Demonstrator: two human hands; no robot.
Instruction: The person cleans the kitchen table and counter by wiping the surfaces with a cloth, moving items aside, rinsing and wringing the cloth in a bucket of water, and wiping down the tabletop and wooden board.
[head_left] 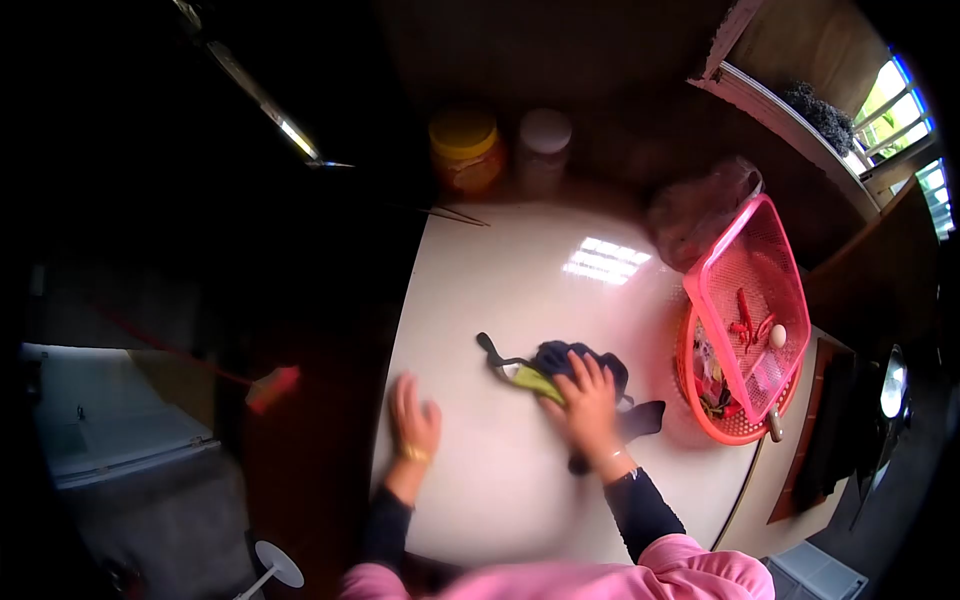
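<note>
My right hand (588,405) lies on a crumpled dark navy cloth (560,355) with a yellow-green patch, on the white tabletop (500,290). The fingers are spread over the cloth, and part of it is hidden under the palm. One dark strip reaches out to the upper left, and another dark flap shows right of the wrist. Near the table's left edge, my left hand (415,420) rests with fingers stretched out and nothing in it. It is apart from the cloth.
At the right, a pink mesh basket (700,280) holding red chillies and an egg leans in a round orange-red basket (690,370). A yellow-lidded jar (465,150), a white-lidded jar (545,145) and a plastic bag (690,215) stand at the back. Chopsticks (455,215) lie near the far left corner.
</note>
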